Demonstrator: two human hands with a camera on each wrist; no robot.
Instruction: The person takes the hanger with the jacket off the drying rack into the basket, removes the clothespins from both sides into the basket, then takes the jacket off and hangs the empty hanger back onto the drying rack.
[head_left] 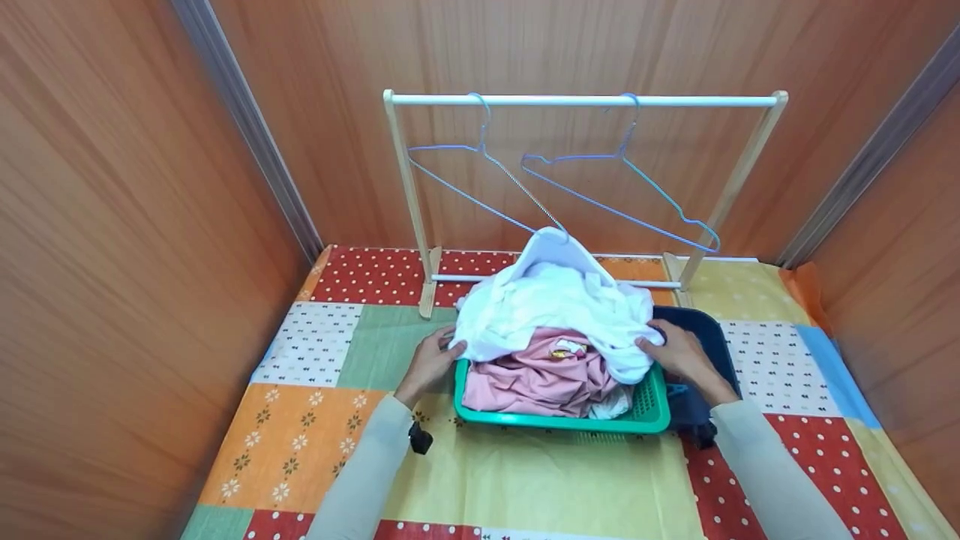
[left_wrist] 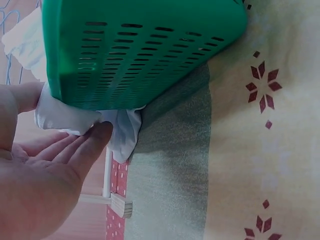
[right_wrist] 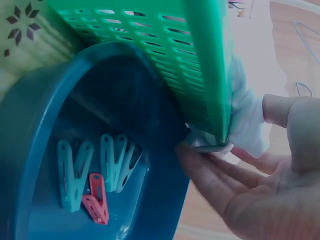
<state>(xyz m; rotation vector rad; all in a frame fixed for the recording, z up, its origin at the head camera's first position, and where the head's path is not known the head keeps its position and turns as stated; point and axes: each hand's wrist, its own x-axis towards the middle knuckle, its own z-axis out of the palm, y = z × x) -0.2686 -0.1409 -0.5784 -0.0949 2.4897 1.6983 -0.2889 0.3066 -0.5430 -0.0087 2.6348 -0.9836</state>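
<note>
A white garment (head_left: pixel 555 296) is heaped over the back of a green basket (head_left: pixel 562 424), its far part rising to a point in front of a hanger; its exact kind cannot be told. At its left edge my left hand (head_left: pixel 430 364) pinches the cloth between thumb and fingers, beside the basket wall. My right hand (head_left: pixel 684 354) grips the opposite edge in the same way, over the side of a dark blue basin (right_wrist: pixel 62 95). Beneath the white cloth, a crumpled pink garment (head_left: pixel 540 379) with a small print lies in the basket.
Behind the basket stands a wooden rack with a white bar (head_left: pixel 555 100). A purplish wire hanger (head_left: pixel 469 196) and a blue one (head_left: pixel 600 208) hang there. Inside the basin lie teal clothespins (right_wrist: pixel 71 175) and a pink clothespin (right_wrist: pixel 97 200). Wood panels surround the patchwork cloth (head_left: pixel 570 480).
</note>
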